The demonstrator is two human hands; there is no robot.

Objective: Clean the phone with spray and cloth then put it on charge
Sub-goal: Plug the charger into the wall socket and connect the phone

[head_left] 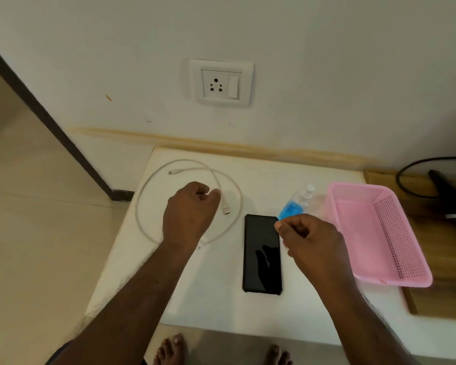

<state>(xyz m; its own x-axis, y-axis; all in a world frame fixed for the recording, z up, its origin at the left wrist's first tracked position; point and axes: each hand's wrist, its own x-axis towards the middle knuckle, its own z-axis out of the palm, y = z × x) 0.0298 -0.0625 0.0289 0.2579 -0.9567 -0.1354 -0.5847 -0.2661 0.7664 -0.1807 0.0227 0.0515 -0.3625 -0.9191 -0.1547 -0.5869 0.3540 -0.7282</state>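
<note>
Bare feet (pixel 221 351) show at the bottom edge. Above them I see the phone (pixel 262 254) face up on the white table (pixel 221 299). My right hand (pixel 311 241) hovers loosely curled beside it, holding nothing. My left hand (pixel 188 214) curls around the white cable (pixel 237 206). Behind sits the spray bottle (pixel 298 202), next to a pink basket (pixel 379 233).
</note>
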